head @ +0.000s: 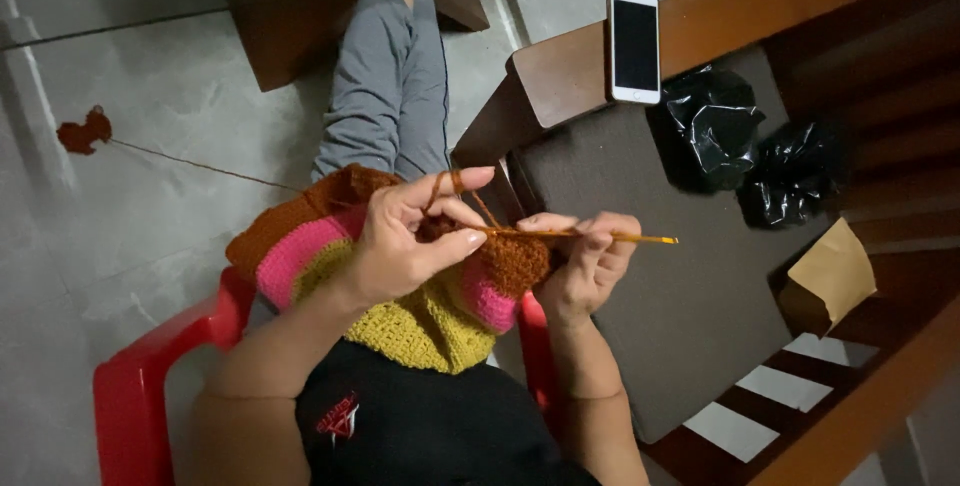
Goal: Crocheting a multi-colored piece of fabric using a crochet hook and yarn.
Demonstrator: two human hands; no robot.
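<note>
Nearest the camera, a red plastic chair (pixel 150 366) holds the person, whose lap is covered by a crocheted piece (pixel 420 316) in bands of yellow, pink and rust brown. The left hand (pixel 405 236) lies on top of the piece, thumb and fingers pinched together on its brown edge, with a strand of brown yarn (pixel 445 184) looped over the raised forefinger. Just beside it, the right hand (pixel 590 261) is closed around a golden crochet hook (pixel 600 236), which lies level, its tip at the brown stitches between the two hands and its other end sticking out past the fingers. The yarn runs off to the left across the grey floor to a small brown clump (pixel 85 131). Further off, on the right, a white phone (pixel 633 44) leans upright against a wooden frame, near two crumpled black bags (pixel 715 131).
</note>
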